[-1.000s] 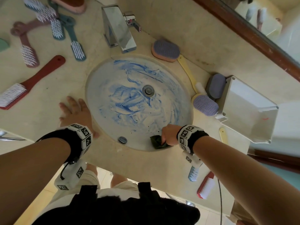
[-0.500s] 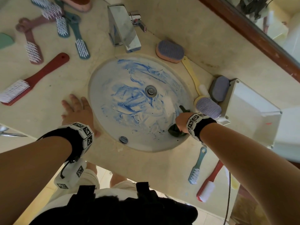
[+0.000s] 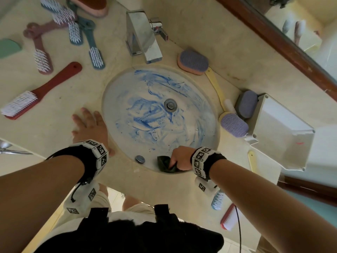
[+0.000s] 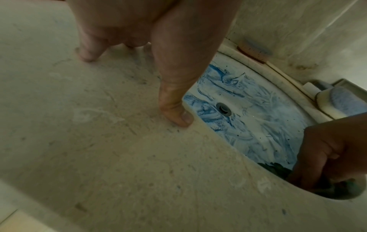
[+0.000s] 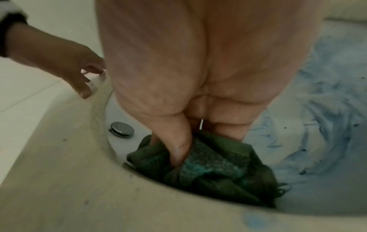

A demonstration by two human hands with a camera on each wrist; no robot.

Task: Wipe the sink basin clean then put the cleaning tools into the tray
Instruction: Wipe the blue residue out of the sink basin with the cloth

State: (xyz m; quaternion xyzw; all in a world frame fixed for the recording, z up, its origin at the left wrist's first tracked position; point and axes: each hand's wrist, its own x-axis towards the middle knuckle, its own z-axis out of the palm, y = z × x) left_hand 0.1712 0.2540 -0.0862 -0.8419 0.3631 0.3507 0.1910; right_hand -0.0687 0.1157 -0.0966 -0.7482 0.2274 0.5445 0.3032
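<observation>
The round sink basin (image 3: 198,125) is smeared with blue streaks around its drain (image 3: 170,105). My right hand (image 3: 179,157) grips a dark green cloth (image 3: 165,164) and presses it against the basin's near wall, right of a small chrome overflow cap (image 3: 140,159). In the right wrist view the thumb and fingers (image 5: 178,147) dig into the crumpled cloth (image 5: 214,169). My left hand (image 3: 89,125) lies flat and open on the counter at the basin's left rim. The white tray (image 3: 284,132) sits empty at the right.
Several brushes (image 3: 41,88) lie on the counter at the left and back left. Purple-topped scrub pads (image 3: 193,61) and a yellow-handled scrubber (image 3: 234,125) lie between basin and tray. The chrome faucet (image 3: 144,35) stands behind the basin. More brushes (image 3: 218,199) lie under my right forearm.
My right hand swept the cloth from the basin's right wall, near the scrubber, back to the near wall beside the overflow cap. The left hand stayed put.
</observation>
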